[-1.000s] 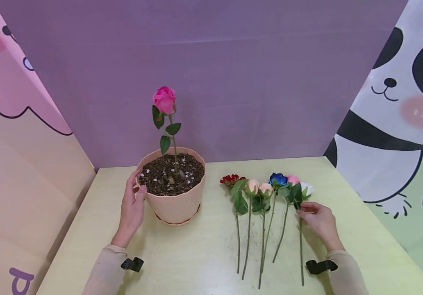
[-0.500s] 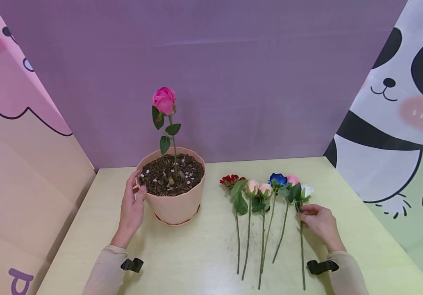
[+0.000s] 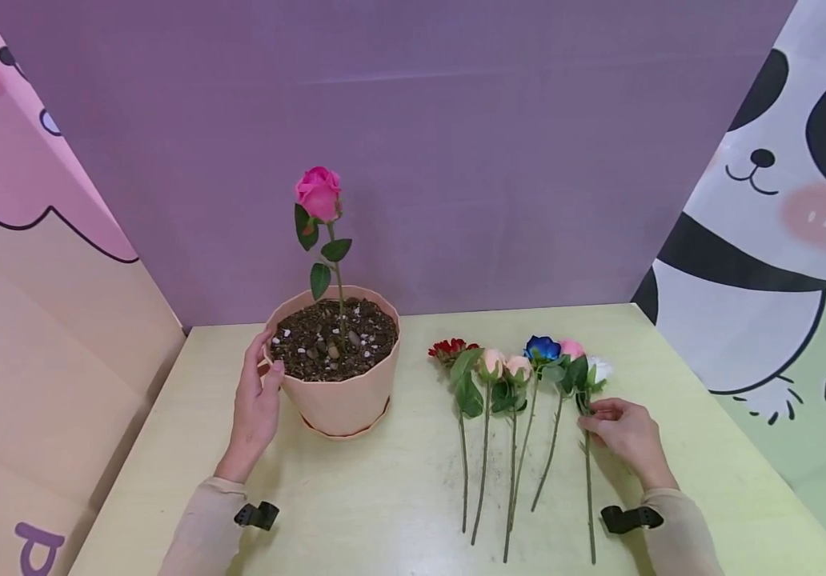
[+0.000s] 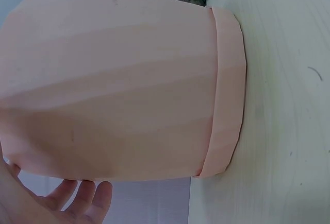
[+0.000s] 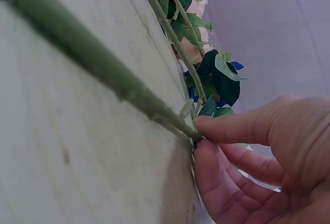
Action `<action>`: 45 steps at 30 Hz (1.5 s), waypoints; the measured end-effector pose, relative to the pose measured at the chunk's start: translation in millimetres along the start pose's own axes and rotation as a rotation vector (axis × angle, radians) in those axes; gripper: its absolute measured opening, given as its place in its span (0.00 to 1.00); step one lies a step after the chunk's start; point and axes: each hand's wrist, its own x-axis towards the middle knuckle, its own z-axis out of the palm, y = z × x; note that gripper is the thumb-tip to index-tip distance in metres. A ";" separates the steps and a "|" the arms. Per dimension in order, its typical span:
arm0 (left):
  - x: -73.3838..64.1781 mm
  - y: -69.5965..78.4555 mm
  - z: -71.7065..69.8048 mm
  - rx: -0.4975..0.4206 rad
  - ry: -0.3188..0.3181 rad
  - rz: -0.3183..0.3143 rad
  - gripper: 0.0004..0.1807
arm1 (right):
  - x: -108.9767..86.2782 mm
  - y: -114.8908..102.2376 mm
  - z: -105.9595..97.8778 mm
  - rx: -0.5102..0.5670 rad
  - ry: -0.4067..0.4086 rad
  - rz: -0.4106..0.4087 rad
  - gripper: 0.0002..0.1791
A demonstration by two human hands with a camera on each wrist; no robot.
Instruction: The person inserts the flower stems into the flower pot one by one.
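Observation:
My left hand [image 3: 256, 412] rests against the left side of a pink flowerpot [image 3: 337, 404], fingers and thumb spread near its rim. In the left wrist view, several fingertips touch the pot wall [image 4: 118, 95]. One bright pink artificial rose [image 3: 318, 194] stands upright in the pot's dark soil [image 3: 312, 352]. On the right, my right hand [image 3: 625, 436] pinches the stem of a white artificial rose [image 3: 599, 371], just below its leaves. The right wrist view shows thumb and index finger meeting on that green stem [image 5: 103, 69], which lies close over the tabletop.
Left of the right hand lie a red flower [image 3: 451, 350], two peach roses [image 3: 492, 364], a blue rose [image 3: 543, 349] and a pink rose [image 3: 571, 349], stems toward me. A purple backdrop [image 3: 456, 176] stands behind the table [image 3: 355, 512].
The right hand has shifted slightly toward me along with the white rose's stem, whose lower end now reaches nearer the front. The left hand stays at the flowerpot.

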 end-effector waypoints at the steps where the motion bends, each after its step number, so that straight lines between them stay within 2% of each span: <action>1: 0.2 -0.1 0.2 -0.001 -0.001 0.003 0.30 | 0.1 0.5 -0.1 -0.008 0.001 0.000 0.27; 19: -3.1 -1.8 2.2 -0.017 -0.015 -0.011 0.30 | -2.5 7.8 2.3 -0.062 0.009 0.051 0.30; 31: -2.0 -2.8 2.8 -0.004 -0.002 0.004 0.30 | -1.5 4.5 1.0 -0.062 0.036 0.025 0.27; 34: -2.6 -2.1 2.4 -0.005 -0.002 0.000 0.30 | -1.0 2.9 0.8 -0.013 0.035 0.015 0.27; 39: -2.5 -0.4 1.5 -0.008 -0.004 -0.007 0.30 | -4.3 -6.2 1.3 0.144 0.011 0.001 0.28; 45: -1.4 0.7 0.6 -0.016 -0.001 -0.003 0.30 | -7.4 -19.2 0.2 0.275 0.040 -0.038 0.28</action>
